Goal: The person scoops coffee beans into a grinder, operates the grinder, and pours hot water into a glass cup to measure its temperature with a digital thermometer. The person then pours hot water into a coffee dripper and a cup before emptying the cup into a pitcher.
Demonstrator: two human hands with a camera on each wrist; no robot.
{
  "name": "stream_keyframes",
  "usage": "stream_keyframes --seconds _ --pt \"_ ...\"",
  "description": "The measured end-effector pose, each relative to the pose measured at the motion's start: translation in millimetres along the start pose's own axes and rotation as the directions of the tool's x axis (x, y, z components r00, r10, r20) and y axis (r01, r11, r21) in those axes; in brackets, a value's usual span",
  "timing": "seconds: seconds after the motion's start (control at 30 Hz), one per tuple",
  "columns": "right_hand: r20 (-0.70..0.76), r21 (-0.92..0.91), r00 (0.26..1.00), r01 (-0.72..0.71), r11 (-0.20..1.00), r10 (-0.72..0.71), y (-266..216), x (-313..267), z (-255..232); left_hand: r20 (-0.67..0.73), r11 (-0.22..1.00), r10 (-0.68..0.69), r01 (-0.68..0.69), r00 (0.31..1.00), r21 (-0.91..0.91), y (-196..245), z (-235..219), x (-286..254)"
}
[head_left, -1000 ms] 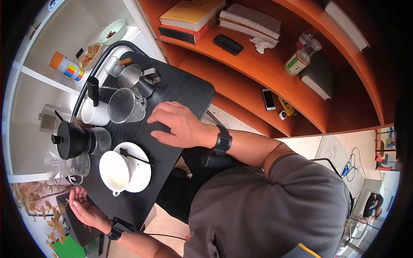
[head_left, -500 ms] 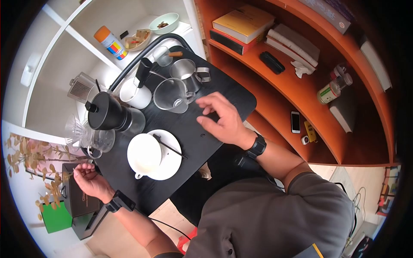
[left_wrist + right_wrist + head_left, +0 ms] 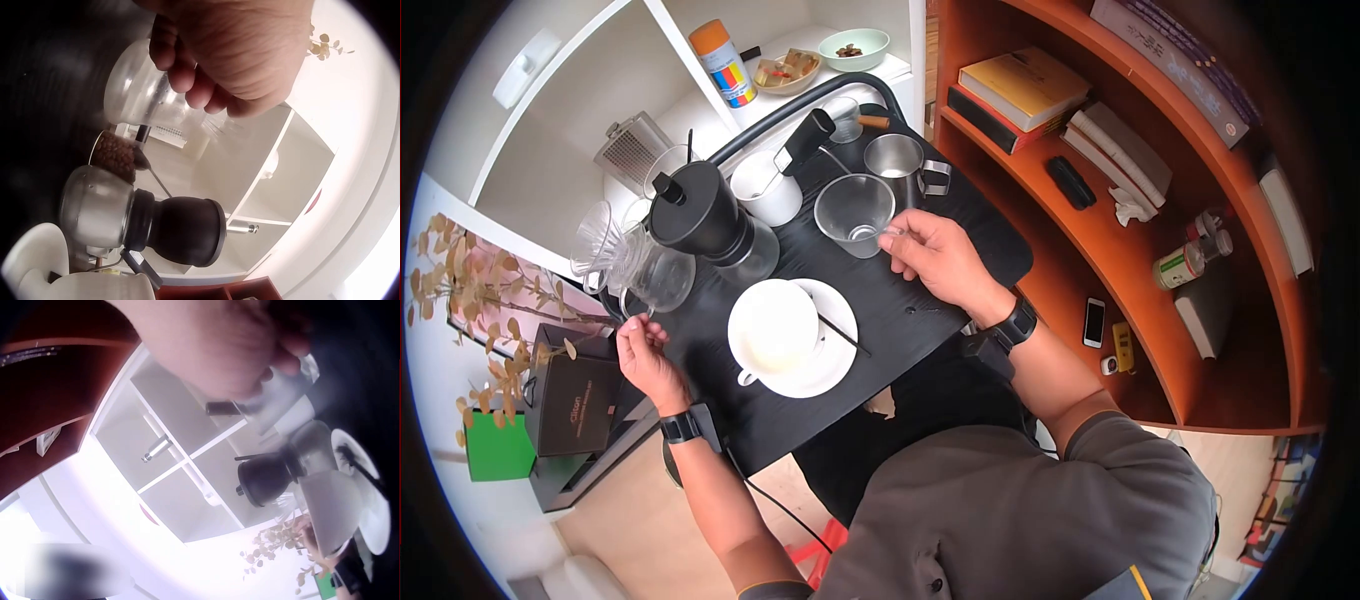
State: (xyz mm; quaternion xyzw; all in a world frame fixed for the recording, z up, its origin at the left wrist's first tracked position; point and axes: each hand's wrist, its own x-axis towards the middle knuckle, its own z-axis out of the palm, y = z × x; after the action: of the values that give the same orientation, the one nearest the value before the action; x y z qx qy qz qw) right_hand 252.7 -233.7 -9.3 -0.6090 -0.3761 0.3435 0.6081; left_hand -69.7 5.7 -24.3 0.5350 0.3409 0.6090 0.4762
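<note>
My right hand [image 3: 945,260] pinches the handle of a clear glass cup [image 3: 855,215] standing on the black table [image 3: 940,325]. At the table's left side, the curled fingers of my left hand [image 3: 652,365] are on the handle of a glass coffee server [image 3: 668,280]; in the left wrist view they overlap the server [image 3: 134,87]. Between the hands, a white cup [image 3: 775,325] sits tilted on a white saucer [image 3: 840,375] beside a thin black stirrer [image 3: 845,335]. Behind it stands a black coffee grinder [image 3: 700,215] with a glass base.
A steel pitcher [image 3: 895,160], a white mug [image 3: 765,190] and a black-handled utensil [image 3: 805,140] crowd the back. A glass of coffee beans [image 3: 112,153] stands behind the grinder. White shelves [image 3: 630,80] and an orange bookshelf [image 3: 990,215] border the table.
My right hand has moved to the glass cup and taken its handle. My left hand has come up to the server's handle, its fingers curling. The head view has turned.
</note>
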Motion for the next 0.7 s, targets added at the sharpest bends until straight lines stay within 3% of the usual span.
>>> stream_keyframes --seconds 0.07,0.2,0.3,0.37,0.4,0.5,0.63,0.67,0.7 --pt "-0.058 0.076 0.998 0.011 0.997 -0.007 3 -3 2 0.025 1.000 -0.018 0.018 1.000 0.014 -3 -1 -2" --pt "-0.081 0.050 0.996 0.050 0.998 -0.046 8 -8 7 0.075 0.998 -0.050 0.046 0.996 0.045 -7 4 -2" --pt "-0.059 -0.057 0.995 0.081 0.995 -0.084 6 -6 8 0.105 0.995 -0.069 0.061 0.992 0.083 -5 9 -6" --pt "-0.068 -0.276 0.991 0.090 0.957 -0.113 -7 -9 6 0.115 0.993 -0.077 0.066 0.990 0.100 -4 11 -7" --pt "-0.064 -0.276 0.991 0.092 0.957 -0.114 -9 -11 4 0.120 0.992 -0.085 0.073 0.989 0.105 -5 10 -7" --pt "-0.298 -0.469 0.802 0.349 0.812 -0.517 -15 -11 -11 0.128 0.991 -0.093 0.080 0.987 0.109 -1 13 -8" --pt "-0.350 -0.739 0.647 0.254 0.624 -0.678 -27 11 -43 0.160 0.987 -0.111 0.090 0.981 0.133 3 16 -12" --pt "-0.346 -0.742 0.647 0.255 0.621 -0.679 -26 16 -48 0.158 0.987 -0.112 0.092 0.981 0.129 4 16 -14" --pt "-0.335 -0.716 0.716 0.228 0.660 -0.612 -23 22 -53 0.162 0.986 -0.118 0.097 0.980 0.136 5 18 -14"
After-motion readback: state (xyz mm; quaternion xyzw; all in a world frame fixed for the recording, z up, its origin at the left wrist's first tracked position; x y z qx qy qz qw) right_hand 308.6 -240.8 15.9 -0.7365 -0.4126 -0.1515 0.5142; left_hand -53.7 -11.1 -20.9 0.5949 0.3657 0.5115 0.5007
